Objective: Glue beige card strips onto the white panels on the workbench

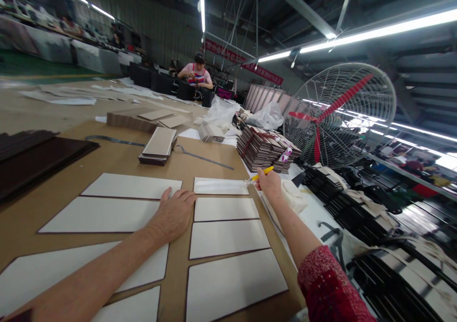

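My right hand [269, 184] grips a brush [264, 173] with a yellow handle. Its bristle end rests at the right end of a white rectangular panel [210, 187], where a wet-looking streak runs along the surface. Flat on the work surface, my left hand [174, 215] lies with fingers extended, across the right end of a long white panel [103, 215] and touching near the left edge of the brushed one. Several more dark-edged white panels [228, 234] are laid out in two columns, the left ones partly hidden under my forearm.
Bundled dark-edged boards [259, 148] stand beyond my right hand, near a large red-bladed fan [321, 117]. A small stack of boards [159, 143] and grey straps [207, 159] lie ahead. Dark sheets [39, 162] lie at left. Another person [196, 74] sits farther back.
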Demonstrator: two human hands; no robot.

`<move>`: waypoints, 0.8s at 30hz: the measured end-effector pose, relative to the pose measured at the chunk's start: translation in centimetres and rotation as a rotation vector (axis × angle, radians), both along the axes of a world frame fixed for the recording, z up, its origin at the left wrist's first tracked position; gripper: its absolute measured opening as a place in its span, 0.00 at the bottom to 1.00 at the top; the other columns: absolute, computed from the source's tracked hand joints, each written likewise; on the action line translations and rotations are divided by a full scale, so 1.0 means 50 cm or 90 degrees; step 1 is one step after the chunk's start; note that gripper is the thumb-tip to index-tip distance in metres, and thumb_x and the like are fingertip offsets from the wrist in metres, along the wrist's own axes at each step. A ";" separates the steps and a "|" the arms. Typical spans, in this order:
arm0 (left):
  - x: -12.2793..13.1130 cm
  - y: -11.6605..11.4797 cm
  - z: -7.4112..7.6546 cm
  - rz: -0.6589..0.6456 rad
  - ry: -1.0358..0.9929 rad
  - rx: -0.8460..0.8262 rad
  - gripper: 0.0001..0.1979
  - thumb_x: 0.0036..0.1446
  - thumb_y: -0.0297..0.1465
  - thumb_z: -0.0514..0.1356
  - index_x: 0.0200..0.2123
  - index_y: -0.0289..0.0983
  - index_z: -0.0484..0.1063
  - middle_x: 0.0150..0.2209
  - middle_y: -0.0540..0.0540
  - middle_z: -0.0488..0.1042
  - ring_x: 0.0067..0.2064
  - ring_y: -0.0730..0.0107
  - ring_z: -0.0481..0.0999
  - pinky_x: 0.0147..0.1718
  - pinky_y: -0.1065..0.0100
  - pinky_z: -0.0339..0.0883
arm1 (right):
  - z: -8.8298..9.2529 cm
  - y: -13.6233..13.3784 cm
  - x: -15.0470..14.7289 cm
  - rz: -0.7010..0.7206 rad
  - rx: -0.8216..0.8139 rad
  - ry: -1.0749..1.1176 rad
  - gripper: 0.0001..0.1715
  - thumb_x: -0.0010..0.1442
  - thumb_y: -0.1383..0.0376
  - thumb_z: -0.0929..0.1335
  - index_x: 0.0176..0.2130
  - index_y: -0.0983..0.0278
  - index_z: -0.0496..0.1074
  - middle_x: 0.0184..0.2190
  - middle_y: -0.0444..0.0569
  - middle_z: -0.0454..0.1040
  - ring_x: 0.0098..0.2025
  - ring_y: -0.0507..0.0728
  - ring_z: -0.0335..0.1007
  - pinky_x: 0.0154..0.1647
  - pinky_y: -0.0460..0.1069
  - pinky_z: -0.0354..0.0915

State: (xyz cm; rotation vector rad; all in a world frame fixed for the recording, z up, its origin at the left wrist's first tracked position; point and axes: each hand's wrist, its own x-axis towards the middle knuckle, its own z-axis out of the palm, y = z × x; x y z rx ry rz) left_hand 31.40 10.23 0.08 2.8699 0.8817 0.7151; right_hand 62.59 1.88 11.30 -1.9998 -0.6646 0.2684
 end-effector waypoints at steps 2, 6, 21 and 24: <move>0.001 -0.001 0.001 -0.001 -0.002 0.000 0.22 0.59 0.21 0.50 0.55 0.36 0.71 0.57 0.37 0.75 0.60 0.49 0.70 0.64 0.34 0.42 | -0.002 0.010 -0.018 0.015 -0.002 0.027 0.16 0.70 0.55 0.68 0.43 0.66 0.75 0.37 0.47 0.77 0.33 0.52 0.75 0.36 0.50 0.74; 0.001 -0.003 0.007 0.000 -0.003 -0.002 0.21 0.60 0.22 0.50 0.54 0.37 0.71 0.57 0.38 0.75 0.60 0.50 0.70 0.64 0.34 0.43 | -0.021 0.054 -0.074 0.064 0.011 0.105 0.18 0.71 0.53 0.68 0.41 0.67 0.74 0.32 0.44 0.76 0.28 0.50 0.73 0.30 0.47 0.72; 0.000 -0.007 0.022 0.000 -0.019 -0.010 0.18 0.63 0.23 0.50 0.53 0.39 0.72 0.55 0.40 0.77 0.59 0.51 0.72 0.62 0.34 0.47 | -0.076 0.154 -0.209 0.155 -0.012 0.174 0.17 0.71 0.54 0.68 0.43 0.67 0.74 0.33 0.44 0.75 0.28 0.50 0.72 0.28 0.46 0.72; 0.000 -0.008 0.021 -0.001 -0.022 -0.005 0.18 0.63 0.23 0.50 0.53 0.39 0.72 0.55 0.40 0.76 0.58 0.51 0.72 0.62 0.33 0.47 | -0.054 0.126 -0.181 0.130 -0.034 0.123 0.18 0.71 0.54 0.68 0.41 0.67 0.74 0.31 0.43 0.74 0.26 0.49 0.71 0.27 0.46 0.71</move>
